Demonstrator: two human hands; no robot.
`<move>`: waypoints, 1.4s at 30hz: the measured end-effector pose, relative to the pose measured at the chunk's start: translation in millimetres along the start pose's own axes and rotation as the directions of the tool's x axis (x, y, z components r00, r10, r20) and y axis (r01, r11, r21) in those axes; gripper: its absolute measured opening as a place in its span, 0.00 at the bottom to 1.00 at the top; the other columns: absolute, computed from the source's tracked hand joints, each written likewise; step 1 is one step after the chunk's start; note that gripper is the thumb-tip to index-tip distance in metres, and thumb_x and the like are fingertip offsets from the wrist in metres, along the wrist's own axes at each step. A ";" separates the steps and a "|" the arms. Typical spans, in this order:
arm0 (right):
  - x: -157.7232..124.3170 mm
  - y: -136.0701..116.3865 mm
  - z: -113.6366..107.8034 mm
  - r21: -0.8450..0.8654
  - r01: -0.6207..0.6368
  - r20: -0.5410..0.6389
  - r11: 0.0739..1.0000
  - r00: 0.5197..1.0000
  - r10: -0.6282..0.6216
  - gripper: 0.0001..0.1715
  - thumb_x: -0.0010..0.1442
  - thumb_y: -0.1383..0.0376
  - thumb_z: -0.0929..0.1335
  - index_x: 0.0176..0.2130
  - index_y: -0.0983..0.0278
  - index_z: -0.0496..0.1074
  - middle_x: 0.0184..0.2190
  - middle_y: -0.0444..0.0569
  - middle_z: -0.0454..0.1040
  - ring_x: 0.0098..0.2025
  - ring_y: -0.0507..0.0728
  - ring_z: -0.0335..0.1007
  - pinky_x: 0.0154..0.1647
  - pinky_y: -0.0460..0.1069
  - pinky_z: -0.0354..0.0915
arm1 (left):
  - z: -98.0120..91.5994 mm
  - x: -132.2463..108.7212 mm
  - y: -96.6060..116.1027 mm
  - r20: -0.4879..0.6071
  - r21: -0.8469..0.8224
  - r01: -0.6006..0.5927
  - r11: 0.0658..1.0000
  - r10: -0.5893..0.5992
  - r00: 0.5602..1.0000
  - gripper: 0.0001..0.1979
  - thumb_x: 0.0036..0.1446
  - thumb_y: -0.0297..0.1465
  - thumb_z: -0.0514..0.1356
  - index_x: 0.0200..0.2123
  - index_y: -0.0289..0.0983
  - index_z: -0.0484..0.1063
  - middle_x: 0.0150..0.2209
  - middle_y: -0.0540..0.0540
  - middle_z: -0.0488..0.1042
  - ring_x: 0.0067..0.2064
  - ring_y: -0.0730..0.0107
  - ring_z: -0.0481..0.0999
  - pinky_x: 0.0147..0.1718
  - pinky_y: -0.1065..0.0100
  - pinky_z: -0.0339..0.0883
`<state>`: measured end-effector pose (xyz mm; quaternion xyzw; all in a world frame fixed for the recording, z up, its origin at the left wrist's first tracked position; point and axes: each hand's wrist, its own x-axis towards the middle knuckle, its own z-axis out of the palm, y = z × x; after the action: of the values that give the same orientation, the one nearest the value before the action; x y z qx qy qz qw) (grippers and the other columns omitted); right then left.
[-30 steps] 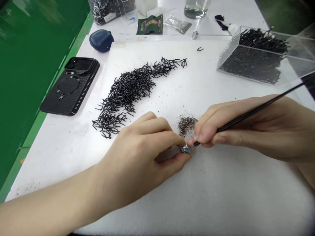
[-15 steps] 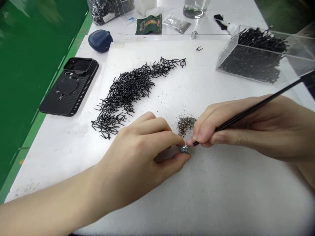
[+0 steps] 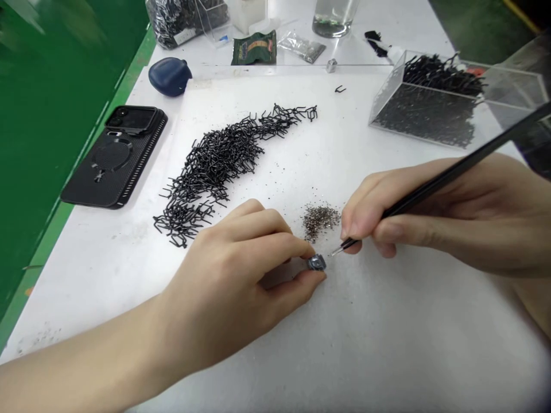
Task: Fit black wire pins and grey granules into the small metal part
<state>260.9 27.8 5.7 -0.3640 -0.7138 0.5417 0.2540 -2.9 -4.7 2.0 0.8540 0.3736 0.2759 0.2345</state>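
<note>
My left hand [image 3: 235, 269] rests on the white mat and pinches a small grey metal part [image 3: 317, 263] between thumb and forefinger. My right hand [image 3: 434, 215] grips long black tweezers [image 3: 434, 186] like a pen. Their silver tip hangs just right of the metal part, a short gap away. Directly behind the part lies a small heap of tiny grey specks [image 3: 321, 219]. A long pile of bent black wire clips [image 3: 219, 160] stretches across the mat behind my left hand.
A black phone [image 3: 114, 156] lies at the left edge beside a dark blue case [image 3: 170, 76]. At the right stands a clear tilted box of black clips [image 3: 430, 103]. One stray clip [image 3: 340, 89], a green packet [image 3: 253, 49], a bag and a glass sit at the back.
The tweezers' tip has drawn back to the right, away from the metal part it was touching. My left hand still holds the part. The view shifted slightly.
</note>
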 end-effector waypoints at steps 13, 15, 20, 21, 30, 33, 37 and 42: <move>0.3 -1.2 -7.2 -0.123 0.061 0.107 0.990 0.993 -0.048 0.07 0.67 0.60 0.76 0.45 0.56 0.85 0.42 0.43 0.86 0.45 0.54 0.83 0.45 0.46 0.77 | 0.4 -1.5 1.1 -0.021 0.089 0.053 0.995 -0.051 0.998 0.06 0.58 0.33 0.72 0.37 0.38 0.81 0.32 0.52 0.79 0.32 0.74 0.76 0.32 0.71 0.71; 0.0 -0.4 -8.1 -0.131 0.078 0.121 0.988 0.991 -0.062 0.07 0.67 0.61 0.75 0.46 0.56 0.84 0.44 0.42 0.86 0.46 0.53 0.82 0.46 0.45 0.76 | -0.4 -1.5 1.3 -0.003 0.051 0.051 0.997 -0.051 0.999 0.09 0.57 0.32 0.73 0.42 0.39 0.82 0.35 0.51 0.79 0.34 0.74 0.78 0.34 0.71 0.74; 1.4 -0.1 -7.9 -0.094 0.087 0.157 0.992 0.985 -0.072 0.07 0.68 0.63 0.74 0.46 0.58 0.83 0.43 0.42 0.86 0.45 0.51 0.82 0.44 0.43 0.75 | 0.2 -0.5 -0.6 0.015 -0.051 -0.027 0.998 0.028 1.000 0.14 0.58 0.25 0.67 0.47 0.38 0.83 0.37 0.47 0.80 0.38 0.71 0.80 0.37 0.69 0.78; 1.8 -0.4 -7.5 -0.088 0.086 0.162 0.992 0.984 -0.070 0.07 0.68 0.63 0.74 0.46 0.57 0.83 0.44 0.42 0.86 0.45 0.51 0.82 0.44 0.43 0.75 | 0.4 -0.4 -1.2 0.008 -0.052 -0.033 0.998 0.033 0.999 0.13 0.58 0.25 0.66 0.47 0.38 0.84 0.37 0.46 0.81 0.37 0.70 0.80 0.36 0.68 0.78; 1.3 0.5 -8.6 -0.088 0.054 0.142 0.995 0.989 -0.041 0.08 0.67 0.64 0.75 0.46 0.54 0.85 0.43 0.42 0.86 0.46 0.54 0.82 0.45 0.47 0.76 | -4.8 2.3 1.0 0.019 -0.007 0.037 0.999 -0.037 0.999 0.04 0.60 0.28 0.70 0.39 0.40 0.85 0.32 0.50 0.79 0.31 0.73 0.78 0.28 0.70 0.73; 0.3 1.5 -9.3 -0.086 0.045 0.129 0.995 0.991 -0.034 0.08 0.66 0.64 0.75 0.46 0.54 0.85 0.43 0.43 0.86 0.45 0.55 0.82 0.43 0.48 0.76 | -3.5 1.9 0.7 0.011 0.003 0.050 0.999 -0.050 0.999 0.03 0.59 0.28 0.72 0.37 0.40 0.85 0.31 0.51 0.78 0.29 0.76 0.77 0.28 0.73 0.71; -0.9 1.7 -8.6 -0.110 0.067 0.132 0.992 0.990 -0.052 0.08 0.67 0.64 0.75 0.46 0.55 0.84 0.44 0.42 0.85 0.45 0.53 0.82 0.44 0.45 0.76 | -1.2 1.4 -0.2 0.005 0.003 0.062 0.998 -0.062 0.998 0.04 0.57 0.27 0.73 0.37 0.39 0.85 0.31 0.52 0.77 0.30 0.77 0.76 0.29 0.74 0.69; -1.2 3.4 -8.4 -0.090 0.068 0.135 0.994 0.989 -0.056 0.08 0.67 0.64 0.75 0.47 0.55 0.84 0.44 0.43 0.85 0.46 0.55 0.82 0.46 0.46 0.76 | -1.5 1.7 0.2 0.014 -0.008 0.073 0.997 -0.073 0.997 0.04 0.57 0.27 0.73 0.37 0.39 0.85 0.31 0.51 0.77 0.31 0.76 0.76 0.29 0.74 0.68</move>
<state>268.8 32.2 4.9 -0.3166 -0.7649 0.5220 0.2054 -2.8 -3.3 3.7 0.8407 0.4017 0.2627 0.2505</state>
